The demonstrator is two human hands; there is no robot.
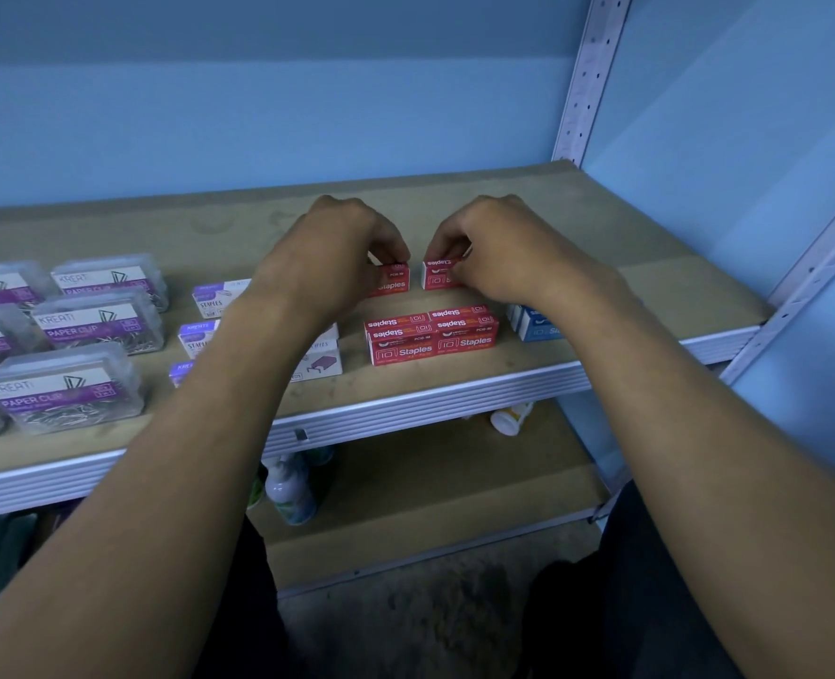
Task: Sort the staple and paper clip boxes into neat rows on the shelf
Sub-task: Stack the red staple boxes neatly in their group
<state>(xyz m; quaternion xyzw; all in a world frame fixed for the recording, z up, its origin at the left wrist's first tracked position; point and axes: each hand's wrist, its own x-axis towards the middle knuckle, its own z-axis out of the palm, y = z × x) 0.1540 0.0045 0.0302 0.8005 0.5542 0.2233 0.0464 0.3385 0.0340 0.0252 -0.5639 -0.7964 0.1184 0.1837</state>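
Note:
My left hand (337,257) grips a red staples box (394,280) on the wooden shelf (601,227). My right hand (498,252) grips a second red staples box (439,274) just to its right, a small gap between the two. In front of them stands a tight block of red staples boxes (432,335). Blue staples boxes (535,323) sit to the right, partly hidden by my right forearm. White and purple staples boxes (212,298) lie left of centre, partly under my left forearm. Clear paper clip boxes (99,321) stand in rows at the far left.
The shelf's metal front edge (454,399) runs below the boxes. A perforated upright post (586,76) stands at the back right. On the lower shelf are bottles (290,487) and a white container (511,419). Bare board stretches behind my hands and at the right.

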